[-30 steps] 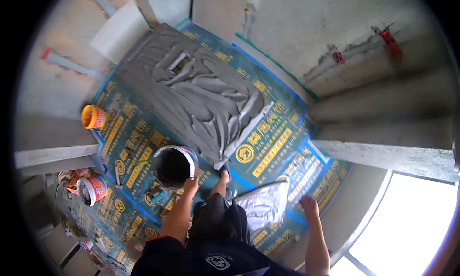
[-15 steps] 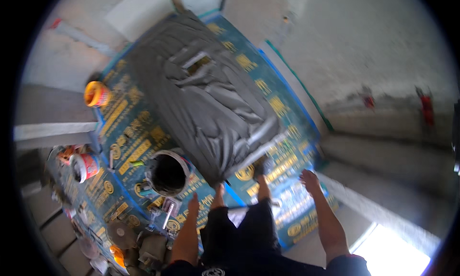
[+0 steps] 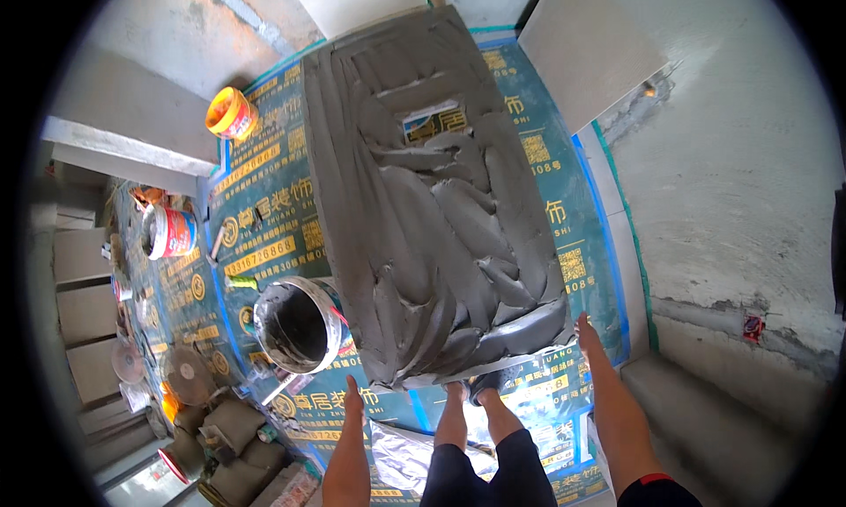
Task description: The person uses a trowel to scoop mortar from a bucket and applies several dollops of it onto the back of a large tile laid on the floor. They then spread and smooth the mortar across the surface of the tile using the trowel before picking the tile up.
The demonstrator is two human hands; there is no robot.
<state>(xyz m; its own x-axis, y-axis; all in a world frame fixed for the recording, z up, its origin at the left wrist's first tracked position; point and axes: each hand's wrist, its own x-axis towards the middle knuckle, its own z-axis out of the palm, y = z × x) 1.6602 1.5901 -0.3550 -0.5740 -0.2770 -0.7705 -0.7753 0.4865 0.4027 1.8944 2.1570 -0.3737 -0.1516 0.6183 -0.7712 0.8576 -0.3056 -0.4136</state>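
A large rectangular slab (image 3: 432, 216) lies in front of me, coated with ridged wet grey mortar. Through a small rectangular opening in its far half, printed sheeting shows. My left hand (image 3: 353, 405) hangs in the air by the slab's near left corner, fingers stretched forward and holding nothing. Close to the near right corner is my right hand (image 3: 588, 338), seen edge-on, its fingers extended with no tool in them. Whether it touches the slab I cannot tell. Left of the slab stands a bucket (image 3: 333, 326) with grey mortar inside.
Green printed sheeting (image 3: 264, 177) covers the floor. A yellow bucket (image 3: 231, 115) and a white-red bucket (image 3: 181, 231) stand at the left. Bags (image 3: 233, 423) and tools lie at lower left. A bare panel (image 3: 586, 53) leans on the right wall. My feet are at the slab's near edge.
My view has turned, so the slab now looks straighter and nearer. Both hands have come beside its near corners, the right one closer to the edge than before.
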